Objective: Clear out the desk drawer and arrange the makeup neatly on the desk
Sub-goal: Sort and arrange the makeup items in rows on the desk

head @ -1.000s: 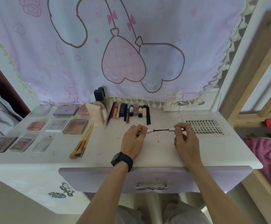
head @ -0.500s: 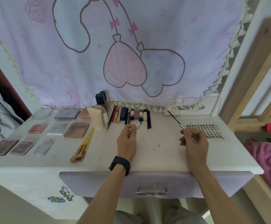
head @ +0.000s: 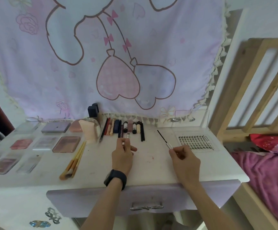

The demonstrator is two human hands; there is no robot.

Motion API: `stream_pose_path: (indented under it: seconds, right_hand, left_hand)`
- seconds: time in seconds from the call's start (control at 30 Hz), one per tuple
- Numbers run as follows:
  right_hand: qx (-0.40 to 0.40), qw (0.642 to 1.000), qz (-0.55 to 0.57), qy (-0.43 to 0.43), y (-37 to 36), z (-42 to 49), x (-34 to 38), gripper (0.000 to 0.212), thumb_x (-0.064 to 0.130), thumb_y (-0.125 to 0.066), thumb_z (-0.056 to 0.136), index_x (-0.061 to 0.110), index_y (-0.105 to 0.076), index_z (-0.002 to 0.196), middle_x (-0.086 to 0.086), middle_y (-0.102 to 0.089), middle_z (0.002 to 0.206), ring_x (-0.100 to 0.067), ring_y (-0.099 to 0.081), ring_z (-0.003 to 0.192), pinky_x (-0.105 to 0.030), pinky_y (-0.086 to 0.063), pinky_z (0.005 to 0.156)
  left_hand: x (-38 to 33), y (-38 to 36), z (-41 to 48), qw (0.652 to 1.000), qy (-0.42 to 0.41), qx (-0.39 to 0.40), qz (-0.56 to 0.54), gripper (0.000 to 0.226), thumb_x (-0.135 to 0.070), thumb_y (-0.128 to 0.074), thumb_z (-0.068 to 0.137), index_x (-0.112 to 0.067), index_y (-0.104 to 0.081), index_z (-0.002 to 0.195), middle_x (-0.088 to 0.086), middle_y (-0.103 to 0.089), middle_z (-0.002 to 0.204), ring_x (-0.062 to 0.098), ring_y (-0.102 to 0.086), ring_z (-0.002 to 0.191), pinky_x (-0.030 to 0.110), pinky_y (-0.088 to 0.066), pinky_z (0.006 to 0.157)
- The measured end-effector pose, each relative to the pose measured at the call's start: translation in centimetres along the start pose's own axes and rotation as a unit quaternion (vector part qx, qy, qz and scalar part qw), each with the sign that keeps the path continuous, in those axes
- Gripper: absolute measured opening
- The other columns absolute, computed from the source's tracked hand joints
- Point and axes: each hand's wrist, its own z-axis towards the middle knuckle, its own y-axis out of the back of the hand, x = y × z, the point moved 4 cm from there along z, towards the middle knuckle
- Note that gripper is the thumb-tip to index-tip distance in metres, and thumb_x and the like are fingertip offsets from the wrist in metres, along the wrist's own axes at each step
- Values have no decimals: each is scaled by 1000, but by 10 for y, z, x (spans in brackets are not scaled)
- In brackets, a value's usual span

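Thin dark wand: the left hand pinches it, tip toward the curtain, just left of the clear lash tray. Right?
No. The head view shows the right hand pinching the thin dark wand; the left hand holds a silver-tipped piece. Tip toward the curtain, left of the clear lash tray: correct.

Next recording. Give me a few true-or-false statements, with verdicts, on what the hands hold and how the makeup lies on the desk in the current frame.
1. The right hand pinches a thin wand. True.
2. The left hand lies flat and empty on the desk. False: it holds a small silver tube at its fingertips.
3. The lash tray lies at the right end of the desk. True.
4. The yellow-handled brushes stand upright in a cup. False: they lie flat on the desk.
5. The black watch is on the right wrist. False: it is on the left wrist.
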Motion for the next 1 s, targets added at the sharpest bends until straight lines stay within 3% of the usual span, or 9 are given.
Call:
stream_pose_path:
  seconds: [0.2,0.3,0.5,0.7,1.0]
  right_hand:
    - [3,974,-221,43,3,16,3,18,25,-67,93,20,-61,77,10,-60,61,-6,-54,57,-21,-32,54]
    - [10,964,-263,39,-3,25,5,23,26,-63,94,16,-60,74,4,-61,63,-18,-56,60,-31,-34,60]
    - [27,937,-344,50,-15,29,6,27,30,-58,98,12,-69,81,0,-66,73,-20,-59,69,-32,-39,64]
    - [-17,950,-304,69,-15,29,12,24,15,-64,95,-2,-66,77,-14,-63,79,-33,-57,78,-33,-34,66]
    - [-15,955,-292,41,-14,35,4,21,22,-61,96,2,-65,89,-11,-65,93,-31,-59,87,-38,-42,75]
  left_hand:
    - [1,-3,-1,999,-5,22,27,22,-42,-37,105,-25,-51,101,-8,-73,76,3,-63,60,22,-46,62]
    - [1,-3,-1,999,-11,26,33,16,-42,-39,104,-32,-49,96,-10,-72,74,0,-63,60,23,-46,63]
    - [2,-5,1,998,-19,32,42,15,-42,-42,104,-36,-48,92,-14,-71,71,-2,-63,61,21,-42,60]
    - [2,-5,0,998,-20,39,52,14,-44,-45,102,-36,-49,91,-14,-71,72,3,-65,65,23,-45,62]
    - [1,-4,-2,996,-20,48,66,15,-47,-48,101,-35,-50,91,-10,-72,74,5,-67,69,22,-46,64]
